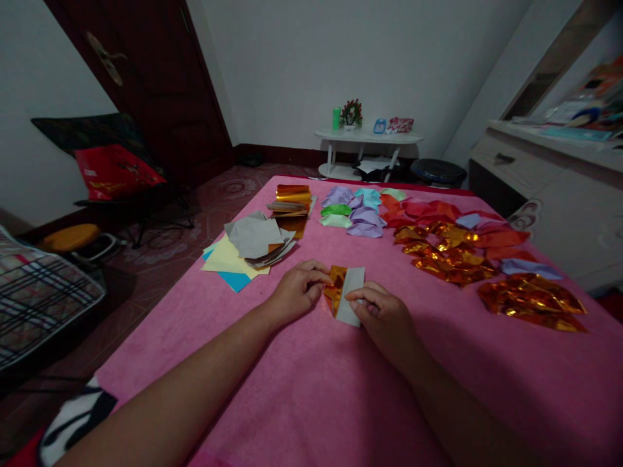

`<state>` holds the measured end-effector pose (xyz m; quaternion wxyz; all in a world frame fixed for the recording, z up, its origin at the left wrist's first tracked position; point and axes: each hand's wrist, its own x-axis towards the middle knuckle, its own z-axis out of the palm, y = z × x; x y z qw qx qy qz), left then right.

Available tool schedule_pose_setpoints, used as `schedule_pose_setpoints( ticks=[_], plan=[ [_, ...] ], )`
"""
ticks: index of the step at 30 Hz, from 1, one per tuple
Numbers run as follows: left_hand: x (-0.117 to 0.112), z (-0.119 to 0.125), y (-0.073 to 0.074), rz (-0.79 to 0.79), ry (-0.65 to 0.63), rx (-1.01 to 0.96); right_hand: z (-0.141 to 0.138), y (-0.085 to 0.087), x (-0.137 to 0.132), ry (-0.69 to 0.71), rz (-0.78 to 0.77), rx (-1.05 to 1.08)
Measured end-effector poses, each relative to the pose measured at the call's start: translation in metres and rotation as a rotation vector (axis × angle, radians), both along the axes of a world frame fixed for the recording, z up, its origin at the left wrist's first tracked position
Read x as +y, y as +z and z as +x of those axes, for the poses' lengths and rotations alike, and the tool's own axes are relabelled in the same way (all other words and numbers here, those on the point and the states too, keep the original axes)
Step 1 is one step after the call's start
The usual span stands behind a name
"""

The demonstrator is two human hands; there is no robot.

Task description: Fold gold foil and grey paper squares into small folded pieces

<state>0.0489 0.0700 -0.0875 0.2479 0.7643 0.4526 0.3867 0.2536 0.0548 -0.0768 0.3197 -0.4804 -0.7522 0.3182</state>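
From afar I see the gold-foil, grey-backed paper sheet (346, 284) on the pink cloth-covered surface (292, 379): my left grip (298, 292) touches its foil side, seemingly steadying it; my right grip (389, 316) meets the grey flap (355, 281). Whether either pinches, I cannot tell.

Hands (300, 293) touching a folded gold-and-grey sheet (351, 280), pink tablecloth (302, 389), paper stack (253, 235) left, folded foil pieces (528, 298) right

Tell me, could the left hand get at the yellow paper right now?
Probably yes: the left hand is near the yellow paper, with pink cloth between them. But it's touching the folded gold paper, and grey sheets partly cover the yellow one.
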Motion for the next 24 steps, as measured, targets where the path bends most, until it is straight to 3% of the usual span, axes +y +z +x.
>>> schedule_pose_setpoints(
  ticks=[24],
  plan=[
    [-0.0002, 0.0004, 0.0006, -0.007, 0.002, 0.018, -0.0004, 0.0011, -0.0003, -0.009, -0.013, -0.013]
  ],
)
